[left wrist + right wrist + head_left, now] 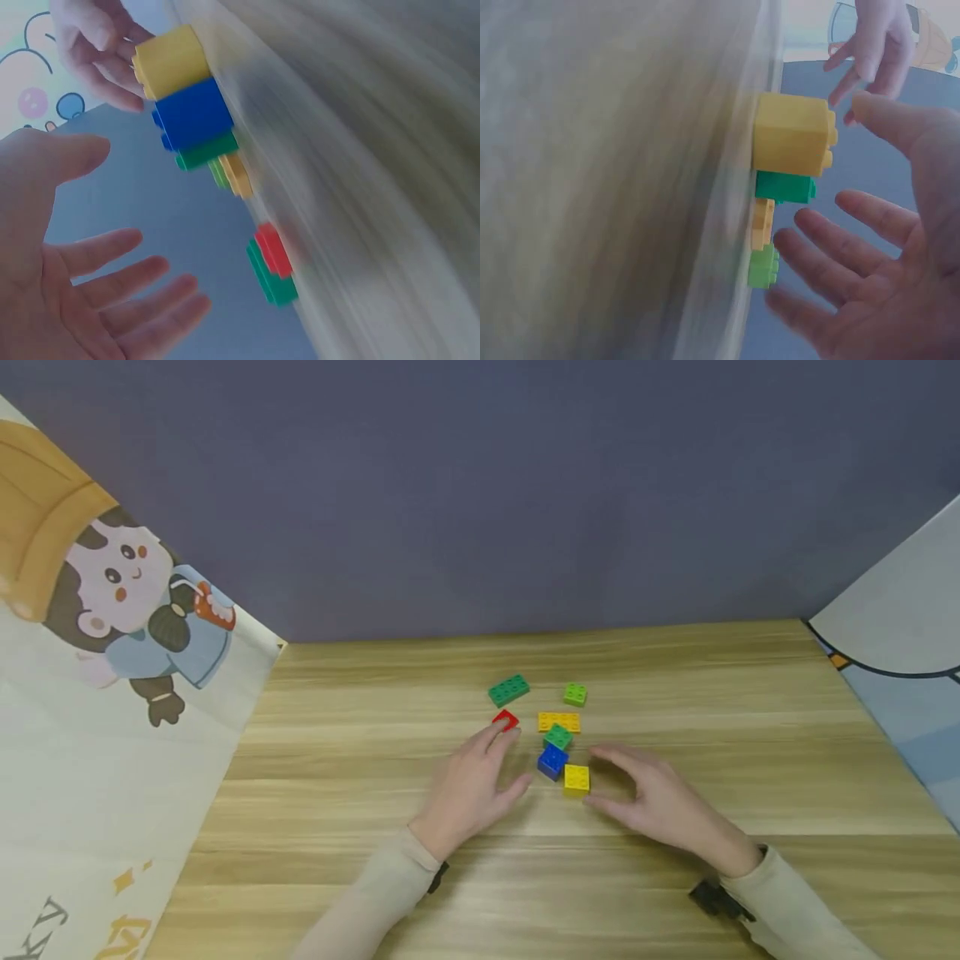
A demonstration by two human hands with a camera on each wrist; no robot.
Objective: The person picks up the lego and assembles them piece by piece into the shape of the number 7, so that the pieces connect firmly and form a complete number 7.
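Observation:
Over the wooden table, my left hand [467,789] hovers with fingers spread, its fingertips overlapping the red brick [506,720] in the head view; the left wrist view shows them apart from it. My right hand [660,797] is held with thumb and fingers apart, just right of the yellow square brick [577,780], holding nothing. Between the hands sit a blue brick [552,762] and a green brick [558,737], close together. Behind them lies a flat yellow-orange brick [559,722]. Farther back are a dark green long brick [509,691] and a lime green brick [575,694].
The wooden table [337,760] meets a dark blue-grey panel [480,510] at the back. A white panel with a cartoon figure [127,577] stands at the left, and another printed panel [907,610] at the right.

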